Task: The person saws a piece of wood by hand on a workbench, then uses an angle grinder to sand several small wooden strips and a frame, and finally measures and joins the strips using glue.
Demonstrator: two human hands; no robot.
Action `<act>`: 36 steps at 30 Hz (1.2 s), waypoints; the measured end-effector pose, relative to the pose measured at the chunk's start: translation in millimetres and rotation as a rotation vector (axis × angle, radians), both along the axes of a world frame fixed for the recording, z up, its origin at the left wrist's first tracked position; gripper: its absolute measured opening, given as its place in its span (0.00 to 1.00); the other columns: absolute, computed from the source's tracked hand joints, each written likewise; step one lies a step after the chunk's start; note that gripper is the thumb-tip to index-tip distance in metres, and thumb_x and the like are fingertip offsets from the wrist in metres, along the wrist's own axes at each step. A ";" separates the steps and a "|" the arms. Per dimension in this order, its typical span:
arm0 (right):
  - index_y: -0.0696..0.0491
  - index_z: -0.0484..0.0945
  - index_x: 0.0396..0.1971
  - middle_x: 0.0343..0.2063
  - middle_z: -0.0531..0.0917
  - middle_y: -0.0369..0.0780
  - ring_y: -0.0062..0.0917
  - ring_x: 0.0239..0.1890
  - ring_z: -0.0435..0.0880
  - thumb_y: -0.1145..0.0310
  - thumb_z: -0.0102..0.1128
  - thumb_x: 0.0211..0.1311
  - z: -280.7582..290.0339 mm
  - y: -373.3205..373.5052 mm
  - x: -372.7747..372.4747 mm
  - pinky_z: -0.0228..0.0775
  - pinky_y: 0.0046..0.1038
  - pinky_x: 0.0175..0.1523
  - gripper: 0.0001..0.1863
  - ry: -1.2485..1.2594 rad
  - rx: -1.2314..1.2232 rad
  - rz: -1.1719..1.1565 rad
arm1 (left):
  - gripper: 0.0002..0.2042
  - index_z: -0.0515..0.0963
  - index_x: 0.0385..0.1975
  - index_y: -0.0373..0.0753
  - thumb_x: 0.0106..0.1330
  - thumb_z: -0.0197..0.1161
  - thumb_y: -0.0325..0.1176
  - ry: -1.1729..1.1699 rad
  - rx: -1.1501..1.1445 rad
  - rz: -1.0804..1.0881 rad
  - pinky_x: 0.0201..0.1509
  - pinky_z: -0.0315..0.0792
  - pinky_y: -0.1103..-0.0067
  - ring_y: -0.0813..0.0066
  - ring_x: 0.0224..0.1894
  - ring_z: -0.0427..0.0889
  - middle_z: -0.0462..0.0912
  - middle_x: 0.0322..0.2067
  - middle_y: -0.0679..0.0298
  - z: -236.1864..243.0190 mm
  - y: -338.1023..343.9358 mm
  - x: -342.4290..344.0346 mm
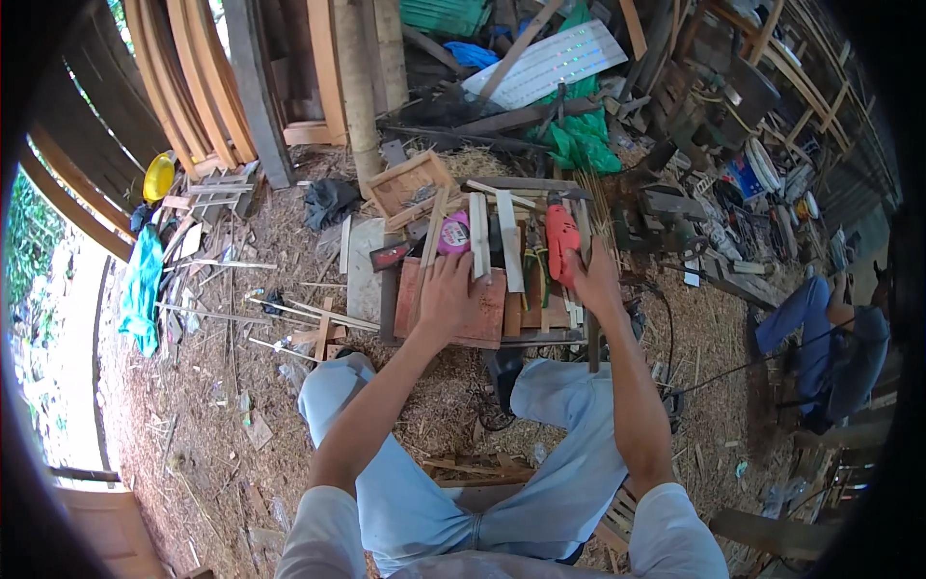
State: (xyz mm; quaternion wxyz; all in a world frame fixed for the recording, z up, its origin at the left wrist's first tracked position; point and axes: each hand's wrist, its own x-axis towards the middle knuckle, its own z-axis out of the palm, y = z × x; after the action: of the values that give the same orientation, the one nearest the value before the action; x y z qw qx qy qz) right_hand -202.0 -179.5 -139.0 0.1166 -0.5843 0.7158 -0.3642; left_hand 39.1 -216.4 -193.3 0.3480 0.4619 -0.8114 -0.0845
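My left hand (451, 294) lies over a reddish-brown board (479, 323) on a low workbench, fingers stretched forward and thumb apart. Under its fingers runs a thin wooden strip (434, 232). A pink-purple round tape measure (453, 234) sits just beyond the fingertips, beside a pale wooden strip (479, 227). My right hand (595, 280) is closed at the lower end of a red power drill (560, 234), thumb against its body; the hand hides part of the grip. Between the hands are a whitish strip (510, 241) and green-handled pliers (543, 275).
A shallow wooden tray (410, 188) with small metal pieces stands at the bench's far left. Wood shavings and offcuts (328, 323) litter the floor. A black cable (668, 318) runs at the right. Another person (839, 347) sits at far right. Green plastic sheeting (584, 140) lies beyond.
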 end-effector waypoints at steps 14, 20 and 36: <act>0.59 0.69 0.40 0.29 0.79 0.57 0.55 0.36 0.78 0.58 0.52 0.63 8.8 -35.5 123.1 0.66 0.50 0.40 0.18 -0.161 0.062 0.156 | 0.13 0.73 0.44 0.37 0.59 0.60 0.30 0.219 0.089 -0.050 0.46 0.70 0.63 0.50 0.39 0.77 0.77 0.34 0.54 31.0 0.6 54.5; 0.61 0.72 0.39 0.32 0.81 0.57 0.51 0.40 0.80 0.60 0.57 0.59 -9.1 -63.3 100.5 0.70 0.46 0.45 0.18 0.211 0.276 0.004 | 0.13 0.73 0.41 0.37 0.58 0.63 0.31 0.105 0.074 -0.065 0.47 0.71 0.64 0.53 0.48 0.75 0.71 0.44 0.55 5.6 8.6 83.2; 0.61 0.73 0.39 0.32 0.81 0.55 0.51 0.37 0.80 0.67 0.60 0.55 -29.5 -70.3 66.6 0.72 0.43 0.41 0.15 0.275 0.163 -0.105 | 0.24 0.69 0.50 0.34 0.49 0.64 0.22 0.250 0.187 -0.134 0.57 0.68 0.64 0.48 0.55 0.68 0.65 0.50 0.50 -6.7 7.5 74.5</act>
State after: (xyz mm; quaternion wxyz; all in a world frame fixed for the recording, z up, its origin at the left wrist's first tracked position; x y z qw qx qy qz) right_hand -135.4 -249.8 -168.5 0.0456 -0.5791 0.7816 -0.2271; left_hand 113.6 -208.9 -200.1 0.3953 0.4231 -0.7794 -0.2394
